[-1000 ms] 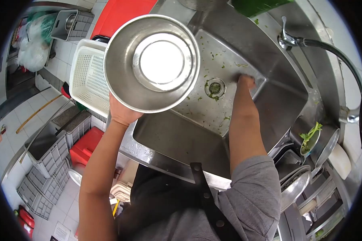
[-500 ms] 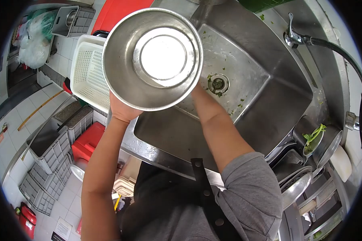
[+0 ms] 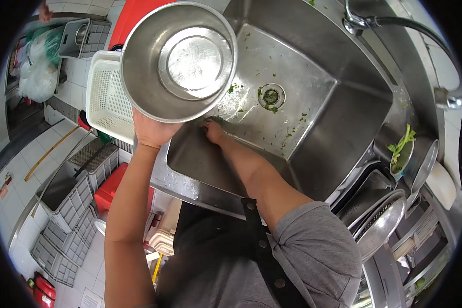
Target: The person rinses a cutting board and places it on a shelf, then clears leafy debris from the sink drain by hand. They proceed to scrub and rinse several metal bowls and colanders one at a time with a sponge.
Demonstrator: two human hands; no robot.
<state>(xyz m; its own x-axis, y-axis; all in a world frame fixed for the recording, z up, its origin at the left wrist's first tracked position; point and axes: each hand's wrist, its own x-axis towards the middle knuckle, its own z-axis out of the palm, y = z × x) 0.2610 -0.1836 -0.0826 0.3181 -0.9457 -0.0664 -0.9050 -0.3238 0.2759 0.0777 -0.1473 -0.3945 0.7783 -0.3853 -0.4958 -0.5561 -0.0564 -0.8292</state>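
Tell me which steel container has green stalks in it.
The small steel pot beside the sink's right edge: green stalks poke out of its mouth. The large bowl in the left hand shows bare metal inside.

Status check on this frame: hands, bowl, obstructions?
Left hand gripping metal bowl. Right hand low in sink, grip unclear. Green scraps around drain; bowl hides part of sink.

Gray short-sleeved shirt [image 3: 321,238], black apron [image 3: 205,251], its dark strap [image 3: 262,244] dotted with round metal snaps.

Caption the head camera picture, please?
Left hand holds a round silver metal bowl; right hand reaches into a boxy grey steel sink.
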